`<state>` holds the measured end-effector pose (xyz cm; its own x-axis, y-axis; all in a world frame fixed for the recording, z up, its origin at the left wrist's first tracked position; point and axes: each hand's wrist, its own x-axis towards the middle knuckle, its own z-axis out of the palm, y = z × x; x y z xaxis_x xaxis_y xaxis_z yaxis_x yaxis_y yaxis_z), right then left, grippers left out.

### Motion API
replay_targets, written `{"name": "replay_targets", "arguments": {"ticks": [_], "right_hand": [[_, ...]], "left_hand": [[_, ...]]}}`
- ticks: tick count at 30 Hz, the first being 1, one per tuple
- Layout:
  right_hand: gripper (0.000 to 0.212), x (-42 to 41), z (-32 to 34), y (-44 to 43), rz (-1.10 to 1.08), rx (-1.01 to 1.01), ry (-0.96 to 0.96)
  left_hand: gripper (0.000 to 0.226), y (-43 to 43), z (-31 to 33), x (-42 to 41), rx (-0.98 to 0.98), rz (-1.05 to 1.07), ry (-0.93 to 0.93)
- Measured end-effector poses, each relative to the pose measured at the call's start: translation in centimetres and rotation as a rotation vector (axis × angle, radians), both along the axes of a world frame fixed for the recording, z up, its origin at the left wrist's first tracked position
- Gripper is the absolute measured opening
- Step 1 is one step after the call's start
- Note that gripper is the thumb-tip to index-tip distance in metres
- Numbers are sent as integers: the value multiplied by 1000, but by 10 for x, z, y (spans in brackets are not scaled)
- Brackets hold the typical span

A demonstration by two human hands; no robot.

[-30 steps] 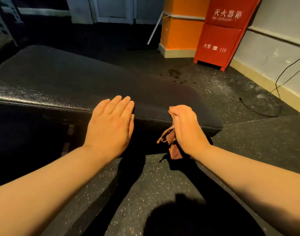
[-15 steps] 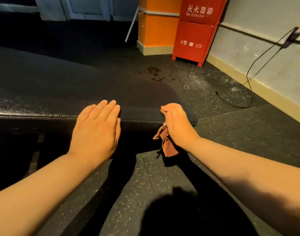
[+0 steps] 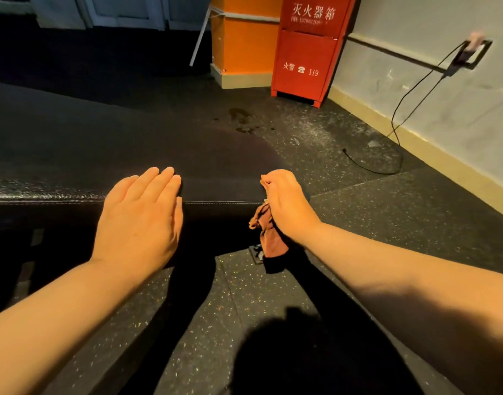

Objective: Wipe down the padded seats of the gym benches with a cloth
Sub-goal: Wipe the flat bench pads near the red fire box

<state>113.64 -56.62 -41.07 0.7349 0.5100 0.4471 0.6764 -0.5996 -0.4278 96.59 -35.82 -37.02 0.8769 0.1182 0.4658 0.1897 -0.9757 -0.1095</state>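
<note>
A black padded bench seat (image 3: 107, 143) stretches from the left across the middle of the head view, its near edge stitched. My left hand (image 3: 142, 218) lies flat with straight fingers on that near edge. My right hand (image 3: 284, 203) grips a reddish-brown cloth (image 3: 269, 235) at the seat's right end corner. Most of the cloth hangs down below the hand, over the bench side. The part inside the fist is hidden.
A red fire extinguisher cabinet (image 3: 307, 47) and an orange pillar (image 3: 241, 38) stand at the back. A black cable (image 3: 398, 121) runs from a wall socket (image 3: 473, 52) down onto the speckled rubber floor (image 3: 387, 223). A dark stain (image 3: 241, 118) marks the floor behind the bench.
The camera has swung to the right, so the bench sits further left in view. Both hands keep their places on the seat edge, and the cloth still hangs from my right hand.
</note>
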Motion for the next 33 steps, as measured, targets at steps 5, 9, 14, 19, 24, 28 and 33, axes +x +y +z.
{"name": "replay_targets", "arguments": {"ticks": [5, 9, 14, 19, 24, 28, 33], "right_hand": [[20, 6, 1, 10, -301, 25, 178], [18, -29, 15, 51, 75, 13, 98], [28, -5, 25, 31, 179, 62, 194], [25, 19, 32, 41, -242, 236, 480], [27, 25, 25, 19, 194, -4, 282], [28, 31, 2, -18, -71, 123, 397], [33, -9, 34, 39, -332, -70, 324]], "left_hand": [[51, -2, -2, 3, -5, 2, -10], [49, -5, -3, 6, -2, -1, -7], [50, -3, 1, 4, -22, -23, 17], [50, 1, 2, 2, -22, -38, 37], [50, 2, 4, 0, -15, -69, 42], [49, 4, 1, 1, 3, -76, 20], [47, -1, 0, 5, -18, -43, 26]]}}
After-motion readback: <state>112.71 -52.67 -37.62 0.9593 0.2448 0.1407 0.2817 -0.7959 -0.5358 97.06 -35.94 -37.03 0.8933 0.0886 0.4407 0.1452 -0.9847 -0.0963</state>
